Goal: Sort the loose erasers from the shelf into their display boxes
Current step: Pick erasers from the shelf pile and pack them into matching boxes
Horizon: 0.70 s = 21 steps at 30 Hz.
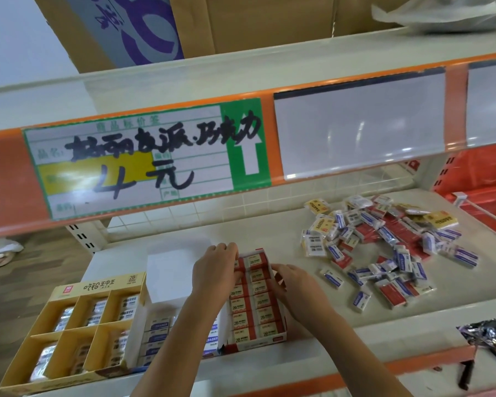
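Loose erasers (384,247) lie heaped on the shelf (269,233), right of the red display box (254,299). Left hand (215,270) and right hand (295,285) pinch erasers packed inside that box.

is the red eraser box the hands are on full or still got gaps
Nearly full: the red display box shows two packed rows of 2B erasers. Its far end is hidden under the left hand and right hand, so cannot tell there.

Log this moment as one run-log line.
left hand: fingers on erasers at far end of red display box | right hand: at box's right edge | loose eraser pile: unsorted, right on shelf
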{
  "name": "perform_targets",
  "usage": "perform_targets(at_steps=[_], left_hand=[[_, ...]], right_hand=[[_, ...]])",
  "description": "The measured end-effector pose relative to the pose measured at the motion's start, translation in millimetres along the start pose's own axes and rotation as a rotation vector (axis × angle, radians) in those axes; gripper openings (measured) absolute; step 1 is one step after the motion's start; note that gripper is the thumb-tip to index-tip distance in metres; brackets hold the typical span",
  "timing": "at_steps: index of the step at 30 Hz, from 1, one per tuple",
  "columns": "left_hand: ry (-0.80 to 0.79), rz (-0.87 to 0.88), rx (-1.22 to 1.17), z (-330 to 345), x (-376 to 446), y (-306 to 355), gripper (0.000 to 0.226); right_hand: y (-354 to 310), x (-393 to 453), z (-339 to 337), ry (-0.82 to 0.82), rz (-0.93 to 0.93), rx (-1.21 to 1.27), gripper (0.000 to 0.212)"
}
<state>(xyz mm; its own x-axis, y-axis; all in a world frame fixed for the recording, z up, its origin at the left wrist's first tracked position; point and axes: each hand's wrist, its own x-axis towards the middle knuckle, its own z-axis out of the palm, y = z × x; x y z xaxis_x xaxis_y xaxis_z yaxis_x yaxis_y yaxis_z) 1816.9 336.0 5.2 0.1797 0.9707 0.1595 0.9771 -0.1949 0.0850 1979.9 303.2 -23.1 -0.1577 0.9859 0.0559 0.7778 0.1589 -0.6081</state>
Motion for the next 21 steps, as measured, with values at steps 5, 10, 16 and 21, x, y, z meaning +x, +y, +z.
perform_targets(at_steps=[5,10,16,21], left_hand=[[0.009,0.044,-0.009,-0.2,4.4,5.6,0.018],[-0.001,0.039,-0.029,1.2,7.3,2.7,0.016],[-0.031,0.071,-0.013,-2.6,10.2,1.4,0.016],[-0.006,0.133,-0.082,-12.0,18.3,16.1,0.020]], right_hand=[[0.5,-0.4,0.7,-0.007,0.015,0.000,0.040],[0.1,2.3,-1.2,-0.038,0.022,-0.017,0.041],[-2.2,1.7,-4.2,-0.038,0.012,-0.054,0.042],[6.9,1.4,-26.4,0.057,-0.021,-0.096,0.036]])
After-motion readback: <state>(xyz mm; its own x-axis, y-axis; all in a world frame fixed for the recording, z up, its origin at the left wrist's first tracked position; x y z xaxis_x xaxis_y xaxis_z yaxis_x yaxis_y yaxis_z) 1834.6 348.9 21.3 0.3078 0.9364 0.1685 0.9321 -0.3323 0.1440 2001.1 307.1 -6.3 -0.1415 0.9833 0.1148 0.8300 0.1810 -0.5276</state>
